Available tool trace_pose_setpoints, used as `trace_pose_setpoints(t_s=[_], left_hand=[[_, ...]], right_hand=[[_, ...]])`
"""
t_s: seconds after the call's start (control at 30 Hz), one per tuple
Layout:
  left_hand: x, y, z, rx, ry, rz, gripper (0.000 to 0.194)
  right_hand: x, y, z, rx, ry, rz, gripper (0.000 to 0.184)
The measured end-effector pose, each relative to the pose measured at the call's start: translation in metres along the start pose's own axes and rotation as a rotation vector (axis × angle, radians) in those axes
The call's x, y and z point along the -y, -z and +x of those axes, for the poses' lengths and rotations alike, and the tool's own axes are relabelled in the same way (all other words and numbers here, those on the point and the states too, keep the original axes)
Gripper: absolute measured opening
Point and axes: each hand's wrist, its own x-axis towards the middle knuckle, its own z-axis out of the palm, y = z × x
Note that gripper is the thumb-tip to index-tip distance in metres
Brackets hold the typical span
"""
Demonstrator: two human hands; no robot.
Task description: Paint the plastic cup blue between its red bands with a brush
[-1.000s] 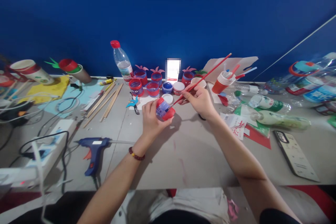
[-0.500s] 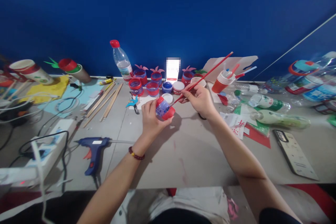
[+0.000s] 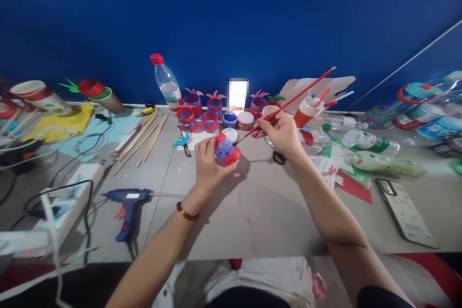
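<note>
My left hand [image 3: 210, 160] grasps a small red-and-blue cup [image 3: 226, 149], its grip curled around the side with the thumb by the red end. My right hand [image 3: 280, 134] pinches a red paintbrush [image 3: 299, 95] between thumb and fingers, the handle slanting up to the right.

Nearer than both hands, I see the grey surface [image 3: 224, 236] stretch to its front edge, a glue gun [image 3: 132, 207] on the left and a phone [image 3: 406, 214] far right. Beyond the grip, room is tight: a white lid [image 3: 230, 134], a blue paint jar [image 3: 230, 120] and painted cups [image 3: 210, 122] crowd toward the blue wall [image 3: 231, 19].

The held cup tilts between my hands, raised; I cannot tell whether the bristles touch its blue band.
</note>
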Motion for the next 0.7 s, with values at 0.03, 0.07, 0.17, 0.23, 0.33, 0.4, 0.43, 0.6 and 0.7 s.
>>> trace_pose_setpoints(t_s=[0.03,0.07,0.17,0.23,0.33,0.4,0.43,0.6,0.7], left_hand=[[0.0,0.0,0.0,-0.003,-0.005,0.002,0.085],[0.0,0.0,0.0,-0.005,-0.01,0.002,0.084],[0.0,0.0,0.0,-0.006,-0.017,-0.005,0.084],[0.001,0.0,0.0,-0.007,-0.02,-0.008,0.084],[0.0,0.0,0.0,-0.013,-0.025,-0.01,0.083],[0.0,0.0,0.0,-0.009,-0.022,-0.022,0.082],[0.0,0.001,0.0,-0.004,-0.017,-0.028,0.081],[0.0,0.001,-0.001,0.012,0.005,-0.023,0.083],[0.0,0.0,-0.001,0.002,-0.007,-0.019,0.085]], right_hand=[[0.0,-0.002,-0.001,0.026,-0.008,0.016,0.033],[-0.001,-0.004,-0.003,0.053,-0.018,0.029,0.033],[-0.002,-0.011,-0.006,0.108,-0.045,0.044,0.034],[-0.001,-0.014,-0.006,0.114,-0.049,0.035,0.035],[0.0,-0.014,-0.005,0.094,-0.036,0.01,0.037],[0.0,-0.011,-0.004,0.077,-0.026,-0.008,0.037],[0.0,-0.01,-0.003,0.064,-0.022,-0.017,0.038],[-0.004,-0.004,0.0,0.005,-0.015,-0.04,0.04],[-0.005,0.0,0.002,-0.017,-0.001,-0.053,0.037]])
